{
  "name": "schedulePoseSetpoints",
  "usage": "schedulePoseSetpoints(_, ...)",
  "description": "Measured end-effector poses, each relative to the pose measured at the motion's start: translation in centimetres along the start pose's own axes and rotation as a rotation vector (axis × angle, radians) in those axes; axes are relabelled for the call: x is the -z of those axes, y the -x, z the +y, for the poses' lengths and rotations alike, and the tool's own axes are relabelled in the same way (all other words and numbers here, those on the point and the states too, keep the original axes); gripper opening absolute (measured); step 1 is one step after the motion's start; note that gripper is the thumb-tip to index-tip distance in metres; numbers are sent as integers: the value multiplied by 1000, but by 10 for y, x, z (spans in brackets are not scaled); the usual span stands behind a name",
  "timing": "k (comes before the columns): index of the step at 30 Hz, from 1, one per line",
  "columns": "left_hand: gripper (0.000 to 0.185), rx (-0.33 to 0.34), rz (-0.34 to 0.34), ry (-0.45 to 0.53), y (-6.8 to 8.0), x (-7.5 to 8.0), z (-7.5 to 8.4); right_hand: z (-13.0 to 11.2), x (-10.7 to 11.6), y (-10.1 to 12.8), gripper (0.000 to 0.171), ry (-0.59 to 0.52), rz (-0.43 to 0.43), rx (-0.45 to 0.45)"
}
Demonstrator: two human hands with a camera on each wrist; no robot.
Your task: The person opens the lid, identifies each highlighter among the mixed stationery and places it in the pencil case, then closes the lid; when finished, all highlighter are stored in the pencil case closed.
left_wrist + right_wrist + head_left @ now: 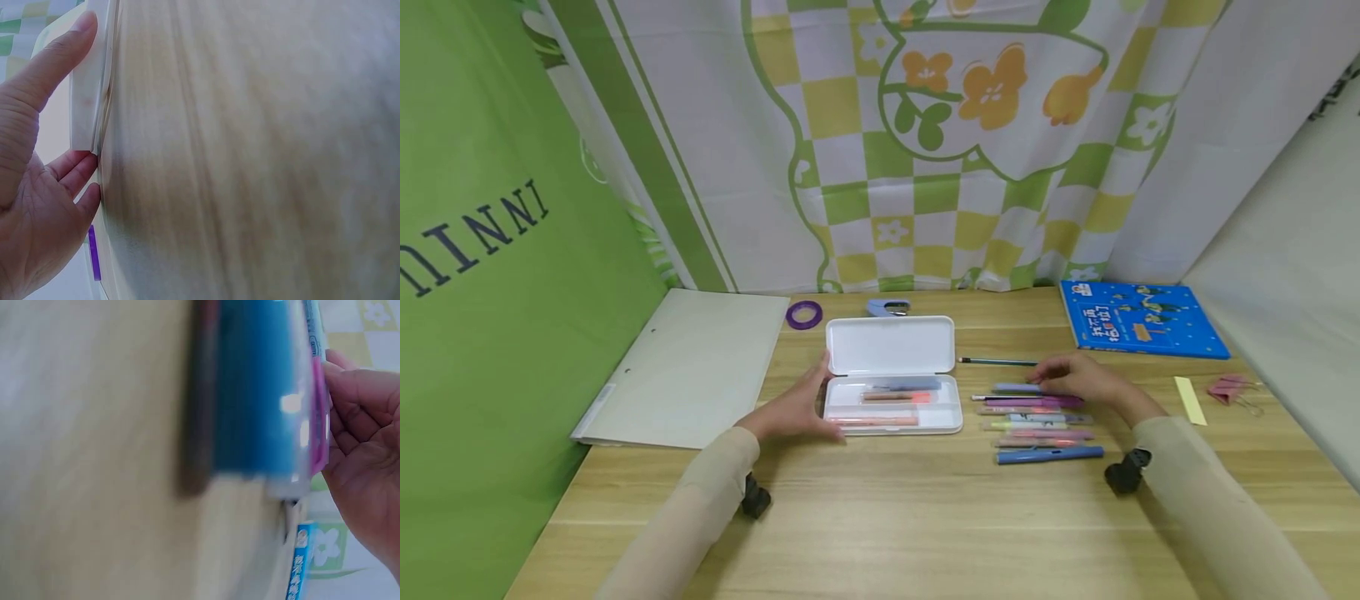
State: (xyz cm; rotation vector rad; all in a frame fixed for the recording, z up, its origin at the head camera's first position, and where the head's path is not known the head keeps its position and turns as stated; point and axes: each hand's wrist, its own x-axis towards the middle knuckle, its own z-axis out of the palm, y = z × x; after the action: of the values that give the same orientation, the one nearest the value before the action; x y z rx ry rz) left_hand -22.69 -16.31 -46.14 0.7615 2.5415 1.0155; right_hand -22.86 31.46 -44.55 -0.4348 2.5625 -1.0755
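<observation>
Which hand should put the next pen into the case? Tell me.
Probably the right hand: its fingers already rest on the row of pens beside the open pencil case. The left hand is braced against the case's left edge, steadying it.

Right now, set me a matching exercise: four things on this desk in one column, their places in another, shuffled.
Things:
1. blue book
2. purple tape roll
3. pencil case
4. white folder

Places:
A. far left of the desk
B. far right corner
C. middle, lid open, left hand against it
D. between folder and case, at the back

Pairs: 1-B, 2-D, 3-C, 4-A
</observation>
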Motion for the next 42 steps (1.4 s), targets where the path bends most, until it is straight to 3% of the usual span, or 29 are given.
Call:
schedulePoseSetpoints(5, 139, 1, 3, -6, 0, 0, 0, -17, -4, -4, 22, 16, 43, -5)
schedulePoseSetpoints(17, 139, -2, -5, -11, -3, 0, -1, -86, -58, -52, 19, -130, 62, 238)
schedulePoseSetpoints(20, 140, 9, -8, -17, -3, 0, -1, -98, -71, -63, 17, -134, 52, 263)
schedulePoseSetpoints(29, 139, -5, 8, -12, -3, 0, -1, -114, -105, -82, 16, -141, 71, 274)
schedulePoseSetpoints(36, 139, -9, 4, -7, -2, 0, -1, -119, -114, -88, 15, -65, 132, 263)
schedulePoseSetpoints(42, 139, -7, 7, -13, -2, -2, -4, -123, -117, -90, 15, -9, 126, 258)
